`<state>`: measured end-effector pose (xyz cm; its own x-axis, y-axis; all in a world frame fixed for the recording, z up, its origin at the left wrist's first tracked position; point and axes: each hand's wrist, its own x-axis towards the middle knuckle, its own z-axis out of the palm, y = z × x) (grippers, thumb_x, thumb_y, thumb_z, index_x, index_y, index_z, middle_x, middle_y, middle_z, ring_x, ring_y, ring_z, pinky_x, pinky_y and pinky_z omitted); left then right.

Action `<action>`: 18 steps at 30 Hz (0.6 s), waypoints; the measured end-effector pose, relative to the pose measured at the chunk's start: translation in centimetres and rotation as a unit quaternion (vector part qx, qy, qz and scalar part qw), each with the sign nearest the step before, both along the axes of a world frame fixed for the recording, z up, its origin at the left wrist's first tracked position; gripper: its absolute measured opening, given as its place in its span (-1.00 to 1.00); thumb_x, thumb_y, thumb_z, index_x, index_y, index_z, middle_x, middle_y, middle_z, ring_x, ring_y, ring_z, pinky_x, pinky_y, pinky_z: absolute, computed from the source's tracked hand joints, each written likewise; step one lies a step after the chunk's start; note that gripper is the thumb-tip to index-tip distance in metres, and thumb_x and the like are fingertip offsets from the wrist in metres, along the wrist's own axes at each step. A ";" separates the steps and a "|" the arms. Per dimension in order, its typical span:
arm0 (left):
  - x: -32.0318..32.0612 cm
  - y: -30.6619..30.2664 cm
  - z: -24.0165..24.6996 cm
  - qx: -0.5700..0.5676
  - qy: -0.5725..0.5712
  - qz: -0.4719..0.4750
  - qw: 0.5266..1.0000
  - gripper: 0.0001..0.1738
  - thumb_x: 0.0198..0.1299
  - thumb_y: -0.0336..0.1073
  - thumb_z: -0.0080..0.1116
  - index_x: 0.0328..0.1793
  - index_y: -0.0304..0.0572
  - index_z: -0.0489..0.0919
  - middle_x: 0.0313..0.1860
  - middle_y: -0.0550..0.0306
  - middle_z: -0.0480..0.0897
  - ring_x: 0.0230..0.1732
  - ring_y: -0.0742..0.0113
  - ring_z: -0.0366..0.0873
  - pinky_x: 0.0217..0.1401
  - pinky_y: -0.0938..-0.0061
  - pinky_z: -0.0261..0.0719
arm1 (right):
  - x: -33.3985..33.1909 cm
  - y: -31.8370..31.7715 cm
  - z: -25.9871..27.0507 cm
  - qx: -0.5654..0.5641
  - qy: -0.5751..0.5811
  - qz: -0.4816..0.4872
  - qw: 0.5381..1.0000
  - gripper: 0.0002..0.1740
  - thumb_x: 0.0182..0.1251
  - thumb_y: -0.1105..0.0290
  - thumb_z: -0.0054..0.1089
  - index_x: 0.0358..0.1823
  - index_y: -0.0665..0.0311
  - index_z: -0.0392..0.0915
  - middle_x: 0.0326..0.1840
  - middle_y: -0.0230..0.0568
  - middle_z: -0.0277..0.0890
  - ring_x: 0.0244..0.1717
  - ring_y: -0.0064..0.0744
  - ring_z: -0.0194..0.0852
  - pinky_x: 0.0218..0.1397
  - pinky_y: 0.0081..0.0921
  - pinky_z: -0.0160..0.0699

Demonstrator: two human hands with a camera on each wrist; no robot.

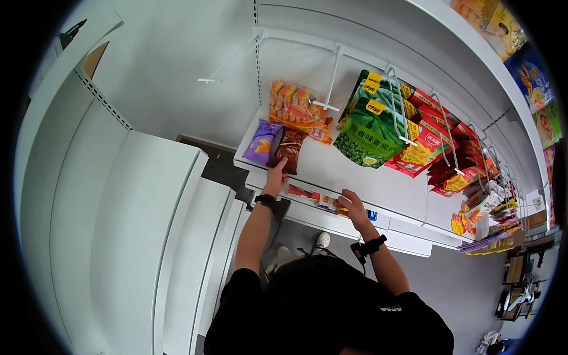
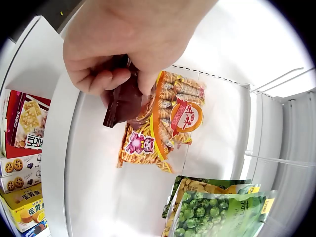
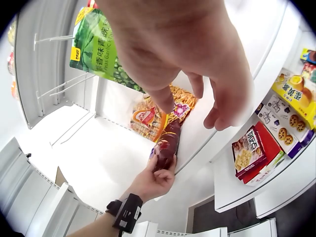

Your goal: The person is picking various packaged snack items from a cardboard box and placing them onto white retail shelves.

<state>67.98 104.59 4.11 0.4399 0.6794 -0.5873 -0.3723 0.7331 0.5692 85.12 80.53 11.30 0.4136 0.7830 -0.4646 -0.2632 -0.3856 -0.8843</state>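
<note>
My left hand [image 1: 276, 178] pinches the near end of a brown snack bag [image 1: 291, 144] lying at the left end of the white shelf [image 1: 349, 183]. In the left wrist view, thumb and curled fingers close on the bag's dark crimped end [image 2: 123, 101]. A purple snack bag [image 1: 262, 141] lies just left of it. Behind sits a clear bag of twisted snacks [image 1: 293, 103], with a small orange noodle-snack bag [image 2: 140, 143] beside it. My right hand [image 1: 354, 210] hovers at the shelf's front edge, fingers loosely bent and holding nothing.
Green pea-snack pouches [image 1: 367, 133] and red snack bags [image 1: 429, 142] stand under wire hooks [image 1: 395, 103] to the right. Boxed biscuits [image 3: 286, 118] occupy the shelf below. White stepped shelving [image 1: 133, 236] rises on the left.
</note>
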 end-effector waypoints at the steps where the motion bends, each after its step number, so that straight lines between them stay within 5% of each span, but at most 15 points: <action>1: 0.1 -0.1 0.1 0.014 0.008 0.003 1.000 -0.67 0.00 -0.13 0.39 -0.26 -0.01 0.47 -0.54 0.36 0.44 -0.67 0.56 0.27 -0.68 0.70 0.25 | 0.1 -0.1 -0.1 -0.003 0.002 0.000 1.000 -0.37 0.24 0.26 0.18 0.29 0.29 0.19 0.24 -0.18 0.25 -0.06 -0.43 0.47 -0.07 -0.49 0.49; 12: 0.8 -1.3 0.0 0.111 0.132 0.021 0.985 -0.63 -0.03 -0.07 0.38 -0.36 -0.18 0.50 -0.58 0.23 0.48 -0.66 0.49 0.42 -0.68 0.64 0.38 | -0.2 -1.4 0.2 -0.001 0.035 -0.033 0.999 -0.43 0.28 0.21 0.11 0.26 0.28 0.24 0.00 -0.25 0.41 -0.10 -0.46 0.46 -0.08 -0.48 0.47; 18: -2.3 -1.7 -0.6 0.169 0.190 -0.124 0.959 -0.56 0.02 0.05 0.31 -0.39 -0.23 0.52 -0.60 0.26 0.49 -0.65 0.51 0.44 -0.68 0.65 0.35 | -0.3 -1.9 -0.6 0.003 0.057 -0.035 0.998 -0.50 0.30 0.21 0.08 0.21 0.27 0.30 -0.04 -0.30 0.43 -0.12 -0.46 0.47 -0.09 -0.46 0.48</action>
